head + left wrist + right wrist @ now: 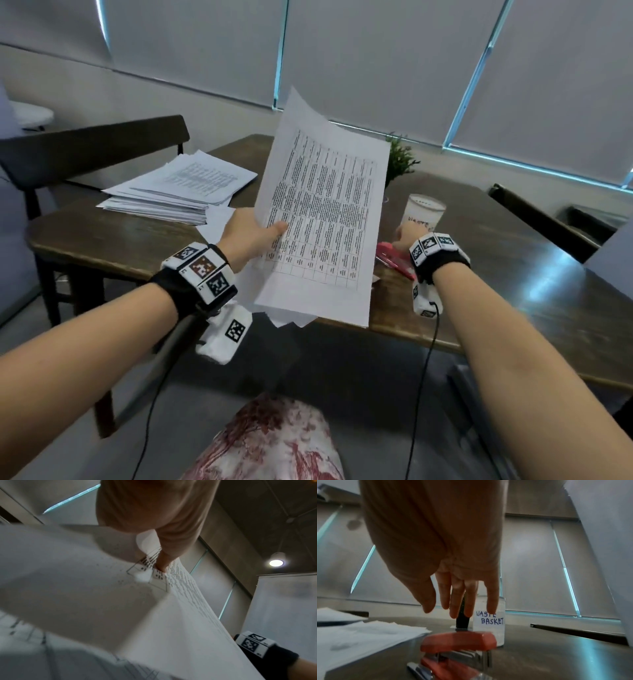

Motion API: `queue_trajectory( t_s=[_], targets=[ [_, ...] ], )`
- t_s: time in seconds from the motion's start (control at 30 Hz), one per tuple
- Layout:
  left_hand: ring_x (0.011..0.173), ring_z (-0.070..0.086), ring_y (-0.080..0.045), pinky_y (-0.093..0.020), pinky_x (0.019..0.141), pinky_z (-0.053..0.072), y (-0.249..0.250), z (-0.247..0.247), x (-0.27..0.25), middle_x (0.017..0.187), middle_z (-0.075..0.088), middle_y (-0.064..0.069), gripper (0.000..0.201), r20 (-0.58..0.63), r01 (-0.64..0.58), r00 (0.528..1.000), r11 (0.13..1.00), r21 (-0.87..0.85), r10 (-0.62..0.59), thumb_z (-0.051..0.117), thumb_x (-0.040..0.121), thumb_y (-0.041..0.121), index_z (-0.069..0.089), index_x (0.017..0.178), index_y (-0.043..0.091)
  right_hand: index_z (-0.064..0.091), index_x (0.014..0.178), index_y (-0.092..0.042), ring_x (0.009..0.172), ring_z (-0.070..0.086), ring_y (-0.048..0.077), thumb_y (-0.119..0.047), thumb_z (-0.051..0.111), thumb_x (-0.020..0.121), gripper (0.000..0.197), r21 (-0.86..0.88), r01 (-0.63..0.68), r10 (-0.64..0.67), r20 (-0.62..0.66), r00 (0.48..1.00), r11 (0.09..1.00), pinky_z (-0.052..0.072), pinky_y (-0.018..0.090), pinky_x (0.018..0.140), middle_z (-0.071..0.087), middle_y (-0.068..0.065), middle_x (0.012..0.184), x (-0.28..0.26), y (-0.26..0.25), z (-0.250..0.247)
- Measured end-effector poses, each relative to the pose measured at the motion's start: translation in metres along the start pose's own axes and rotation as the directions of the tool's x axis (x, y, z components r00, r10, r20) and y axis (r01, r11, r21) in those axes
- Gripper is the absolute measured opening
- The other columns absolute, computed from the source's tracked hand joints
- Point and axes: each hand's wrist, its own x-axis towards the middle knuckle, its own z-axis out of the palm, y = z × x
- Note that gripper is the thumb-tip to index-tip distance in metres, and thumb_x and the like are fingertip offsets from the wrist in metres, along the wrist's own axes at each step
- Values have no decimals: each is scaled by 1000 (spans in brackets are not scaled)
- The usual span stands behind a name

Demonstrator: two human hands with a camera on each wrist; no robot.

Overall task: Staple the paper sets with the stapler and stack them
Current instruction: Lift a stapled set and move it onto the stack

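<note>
A set of printed sheets (318, 219), with a table of text on the top page, is held up above the near edge of the wooden table (513, 274) by the left hand (251, 236). The set is pinched at its left edge: the thumb (275, 228) is pressed on the printed side and the other fingers are hidden behind the paper. In the left wrist view the thumb tip (162, 565) is seen on the page, and the sheets are fanned a little apart.

The right hand (404, 240) is held low over the red stapler (458, 649), which lies on the table just to the right of the raised set. Its fingers (457, 599) are straight, point downward and lie close together, with the thumb a little apart; nothing is held by them. Whether the stapler is touched cannot be told.

A clear cup (489, 620) labelled "WASTE BASKET" stands just behind the stapler. A tall stack of paper (178, 185) lies on the left far part of the table, and a small green plant (400, 157) is seen behind the raised sheets.
</note>
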Motion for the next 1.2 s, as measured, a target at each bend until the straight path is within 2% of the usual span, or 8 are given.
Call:
queue_trajectory(
  t_s=[0.1,0.33,0.43,0.53,0.67,0.9,1.0,1.2],
  targets=[
    [96,67,-20,-39,90,55,-9,1,1,106,70,-4,28,81,43,996,999,0,-43,70,88,17,65,115,8,62,95,-6,78,61,30,-43,64,86,38,-105,-31,36,42,998,994,52,36,70,64,11,84,7,2,11],
    [92,69,-23,-33,80,55,-19,7,-2,99,71,-9,29,251,87,963,995,56,-98,71,86,11,64,113,1,61,79,-14,70,64,30,-59,52,61,49,-21,-96,98,147,984,995,55,36,68,67,9,80,23,28,39],
    [97,69,-30,-42,89,56,-19,8,-4,102,71,-15,31,309,112,943,992,51,-122,73,85,10,64,112,-1,66,96,-7,93,67,35,-26,60,85,22,98,-145,128,157,979,985,52,33,73,67,12,88,3,30,35],
    [99,67,-32,-45,91,54,-15,9,-5,103,70,-17,31,367,118,921,991,56,-131,74,84,11,64,112,0,64,93,0,89,67,38,-3,52,91,12,272,-220,219,33,975,937,52,34,64,70,18,88,-7,32,8],
    [94,67,-26,-36,83,55,-8,12,-9,102,70,-14,28,428,119,892,989,93,-147,71,86,9,62,111,0,41,129,8,101,59,31,-18,53,96,43,694,-233,485,-189,854,681,47,32,77,56,23,125,-22,38,-46],
    [76,63,-16,-22,64,48,-1,18,-16,85,67,-5,19,471,11,870,960,280,-147,74,85,23,63,90,8,59,112,-12,77,59,12,-22,71,81,35,894,398,621,-432,654,203,54,24,66,63,-1,92,-58,5,-121],
    [73,61,-14,-22,62,46,2,20,-21,81,66,-3,19,502,-42,855,948,315,-129,75,84,26,63,86,11,61,101,-13,69,56,11,-27,68,87,21,865,501,610,-382,694,-28,49,22,58,61,-2,82,-68,-14,-129],
    [79,64,-20,-29,71,52,7,20,-28,86,68,-7,21,544,-71,831,950,305,-113,76,83,25,66,90,9,54,90,-20,51,55,9,-44,58,94,25,882,470,489,-391,779,-44,50,26,51,58,-2,67,-73,-44,-103]
  ],
)
